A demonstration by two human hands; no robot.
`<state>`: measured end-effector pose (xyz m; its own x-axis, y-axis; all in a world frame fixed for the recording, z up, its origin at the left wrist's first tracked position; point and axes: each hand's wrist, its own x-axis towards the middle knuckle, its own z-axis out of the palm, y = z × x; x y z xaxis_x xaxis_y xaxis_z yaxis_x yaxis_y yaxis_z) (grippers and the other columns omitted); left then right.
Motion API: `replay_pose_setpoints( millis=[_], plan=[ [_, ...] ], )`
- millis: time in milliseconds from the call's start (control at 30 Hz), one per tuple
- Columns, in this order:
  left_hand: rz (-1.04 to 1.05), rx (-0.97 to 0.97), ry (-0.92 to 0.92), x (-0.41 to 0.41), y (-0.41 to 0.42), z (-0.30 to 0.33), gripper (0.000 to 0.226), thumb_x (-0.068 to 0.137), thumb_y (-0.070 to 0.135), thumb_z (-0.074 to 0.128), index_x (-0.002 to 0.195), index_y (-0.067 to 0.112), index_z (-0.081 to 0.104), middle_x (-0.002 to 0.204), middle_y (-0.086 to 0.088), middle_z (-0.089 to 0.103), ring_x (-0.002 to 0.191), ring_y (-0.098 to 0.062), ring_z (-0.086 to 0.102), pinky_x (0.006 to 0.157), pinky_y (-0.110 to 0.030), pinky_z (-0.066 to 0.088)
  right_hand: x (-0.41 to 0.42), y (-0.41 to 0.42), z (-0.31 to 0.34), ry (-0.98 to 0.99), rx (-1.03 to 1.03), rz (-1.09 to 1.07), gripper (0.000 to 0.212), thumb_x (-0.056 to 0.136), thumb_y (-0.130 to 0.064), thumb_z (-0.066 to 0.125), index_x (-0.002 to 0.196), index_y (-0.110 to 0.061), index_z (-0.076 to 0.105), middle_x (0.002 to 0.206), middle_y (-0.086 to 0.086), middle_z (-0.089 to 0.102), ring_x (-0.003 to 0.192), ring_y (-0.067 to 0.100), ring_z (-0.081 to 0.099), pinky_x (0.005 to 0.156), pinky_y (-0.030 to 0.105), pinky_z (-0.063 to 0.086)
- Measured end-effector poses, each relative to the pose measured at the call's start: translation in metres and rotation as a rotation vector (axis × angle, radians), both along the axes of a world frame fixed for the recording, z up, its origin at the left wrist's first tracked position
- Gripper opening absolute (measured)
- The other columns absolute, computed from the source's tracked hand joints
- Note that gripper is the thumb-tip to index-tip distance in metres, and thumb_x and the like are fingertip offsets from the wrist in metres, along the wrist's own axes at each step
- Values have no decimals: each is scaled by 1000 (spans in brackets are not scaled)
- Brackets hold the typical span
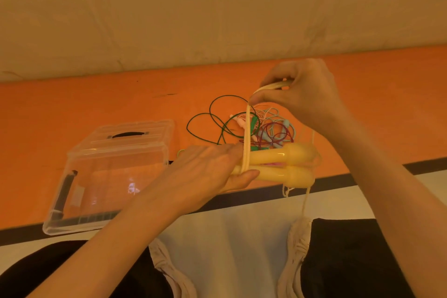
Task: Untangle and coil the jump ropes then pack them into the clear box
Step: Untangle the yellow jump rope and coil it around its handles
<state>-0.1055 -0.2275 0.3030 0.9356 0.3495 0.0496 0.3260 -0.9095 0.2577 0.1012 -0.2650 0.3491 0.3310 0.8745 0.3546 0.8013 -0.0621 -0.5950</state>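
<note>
- The two yellow jump-rope handles (pixel 281 164) are gripped side by side in the left hand (pixel 205 174), above the near edge of the orange table (pixel 72 104).
- The yellow cord (pixel 247 133) is pinched in the curled fingers of the right hand (pixel 302 97) and drawn taut up from the handles.
- If tension is lost, the wraps could be loosened and slide off the handle ends.
- The loose tail (pixel 305 198) (hanging towards the lap) could be snagged or left unwound.
- The tangled pile of remaining ropes (pixel 256 126) lies just behind and could be caught by the cord.
- The clear box (pixel 79 191) sits left, its lid apparently on; it would have to be opened first.
</note>
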Motion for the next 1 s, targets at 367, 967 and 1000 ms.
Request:
replay_pose_setpoints(
  millis=[367,967,1000],
  plan=[
    [56,-34,-115,-16,-2,20,76,87,68,26,151,41,-6,74,23,31,60,-9,40,55,-24,39,15,8,-15,354,-89,197,8,72,-20,82,74,-24,75,69,8,71,65,21,63,62,40,48],
    [-37,-246,-5,-20,-19,33,54,78,68,40,120,36,37,78,31,37,75,16,42,66,-8,35,4,9,-22,467,-190,264,14,59,-39,80,67,-28,77,71,16,69,64,21,54,61,34,43],
    [-44,-259,-7,-21,-19,33,55,77,68,43,121,35,37,80,36,37,76,19,41,67,-8,36,4,9,-22,477,-194,267,14,59,-38,80,67,-27,77,72,17,70,64,21,55,61,33,44]
  ],
)
